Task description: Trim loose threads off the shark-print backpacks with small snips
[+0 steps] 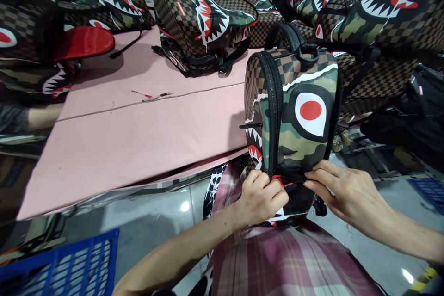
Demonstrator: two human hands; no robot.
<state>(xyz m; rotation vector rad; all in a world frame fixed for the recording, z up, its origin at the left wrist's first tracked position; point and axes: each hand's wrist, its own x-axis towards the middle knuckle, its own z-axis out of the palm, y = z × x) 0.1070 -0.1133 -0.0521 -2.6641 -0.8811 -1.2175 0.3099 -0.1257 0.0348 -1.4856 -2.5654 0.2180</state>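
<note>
A backpack point(294, 115) with camouflage, brown checks and a shark-mouth print stands upright on my lap, its black handle at the top. My left hand point(260, 196) is closed in a fist at the bag's lower edge, pinching a small red zipper pull. My right hand point(342, 192) presses its fingertips together on the black edge just right of that pull, gripping the backpack.
A pink table point(138, 134) lies ahead with a small tool point(156, 97) on it. Several similar backpacks point(201, 18) are piled at the back and right. Blue crates point(62, 263) sit lower left and far back. Another person's arm point(38, 118) rests at the left.
</note>
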